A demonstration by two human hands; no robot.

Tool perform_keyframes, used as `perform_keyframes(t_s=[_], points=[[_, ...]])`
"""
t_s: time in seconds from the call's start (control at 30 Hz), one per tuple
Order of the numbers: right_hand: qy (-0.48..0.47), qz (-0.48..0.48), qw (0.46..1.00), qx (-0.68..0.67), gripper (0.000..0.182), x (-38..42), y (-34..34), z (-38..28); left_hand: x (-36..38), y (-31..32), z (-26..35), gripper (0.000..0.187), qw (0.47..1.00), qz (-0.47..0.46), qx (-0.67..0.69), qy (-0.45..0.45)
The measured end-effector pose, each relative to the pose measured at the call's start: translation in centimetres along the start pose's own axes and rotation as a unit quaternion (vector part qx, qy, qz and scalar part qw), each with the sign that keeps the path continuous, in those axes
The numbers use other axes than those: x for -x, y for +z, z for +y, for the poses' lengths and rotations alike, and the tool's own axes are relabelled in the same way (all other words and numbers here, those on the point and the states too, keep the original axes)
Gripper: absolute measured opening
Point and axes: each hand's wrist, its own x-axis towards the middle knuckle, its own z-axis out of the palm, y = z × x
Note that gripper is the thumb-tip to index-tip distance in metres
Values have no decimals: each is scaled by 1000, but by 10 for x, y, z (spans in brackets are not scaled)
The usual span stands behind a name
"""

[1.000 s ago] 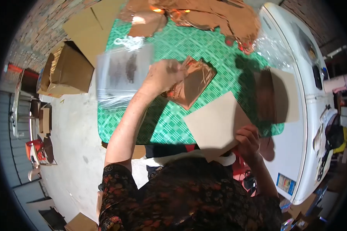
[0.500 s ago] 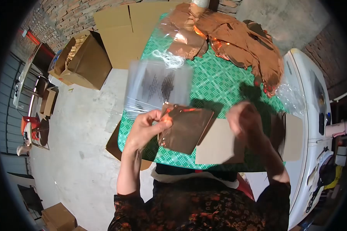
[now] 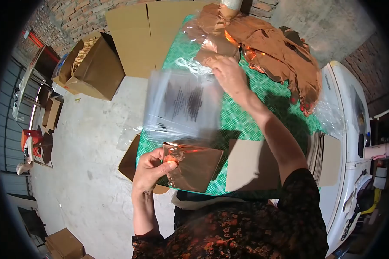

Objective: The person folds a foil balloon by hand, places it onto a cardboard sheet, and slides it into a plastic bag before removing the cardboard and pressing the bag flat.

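My left hand [image 3: 150, 170] grips the left edge of a flat, shiny copper-brown packet [image 3: 193, 167] above the front of the green table [image 3: 263, 96]. My right hand [image 3: 230, 75] reaches over to the white strings [image 3: 192, 66], its fingers closed beside a brown piece; what they hold, if anything, is hidden. Below the strings lies a stack of clear plastic bags [image 3: 181, 103] with dark print. A grey-beige card [image 3: 251, 166] lies right of the packet. More cards [image 3: 328, 159] stand stacked at the table's right edge.
Crumpled brown sheeting [image 3: 274, 49] covers the back right of the table. A white appliance [image 3: 348, 129] stands at the right. Open cardboard boxes [image 3: 97, 69] stand on the floor at the back left, and another box [image 3: 129, 162] is beside the table's front left.
My right hand has moved from above the card to the strings at the back. My left hand has lowered the packet toward the front edge. The view has shifted slightly.
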Motion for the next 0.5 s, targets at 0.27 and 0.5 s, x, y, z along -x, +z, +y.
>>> perform_keyframes(t_s=[0.27,0.5], points=[[174,1,955,-240,11,64,-143,-14,-5,-4,2,19,998,5,21,56],[350,-91,872,-330,10,192,-244,-67,-18,35,23,21,994,-27,-41,96]])
